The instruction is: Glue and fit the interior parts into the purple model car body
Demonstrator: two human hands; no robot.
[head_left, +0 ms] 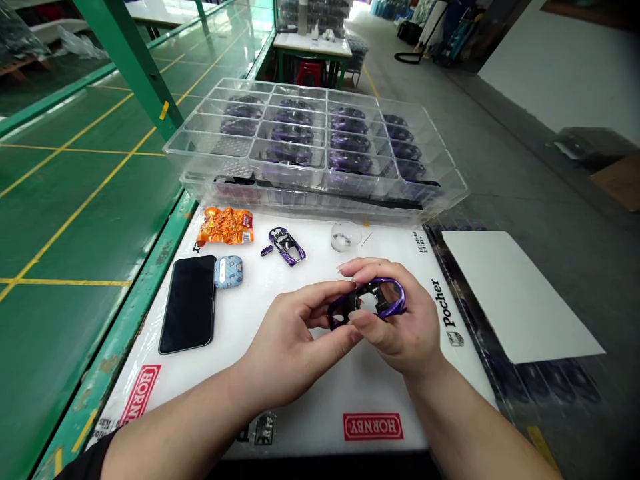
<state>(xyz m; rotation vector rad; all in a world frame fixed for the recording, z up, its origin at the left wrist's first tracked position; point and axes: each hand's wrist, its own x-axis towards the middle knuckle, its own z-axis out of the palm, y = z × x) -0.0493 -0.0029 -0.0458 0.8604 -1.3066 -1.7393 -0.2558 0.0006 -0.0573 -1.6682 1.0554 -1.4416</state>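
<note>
A purple and black car body shell (395, 308) is held between both hands above the white table mat. My left hand (295, 333) pinches its left end between thumb and fingers. Around its right end curl the fingers of my right hand (407, 320), with the thumb pressed on the near edge. The shell's openings face me, and fingertips hide parts of it. Another purple shell (287, 246) lies on the mat beyond my left hand, a small purple piece (267, 251) beside it. A small clear round dish (345, 237) stands farther back.
Behind the mat (300, 433), a clear compartment tray (295, 193) holds several purple shells. At the left lie a black phone (187, 305), a blue patterned case (229, 272) and an orange snack packet (226, 226). A white board (520, 297) is at the right; a green post (133, 63) rises back left.
</note>
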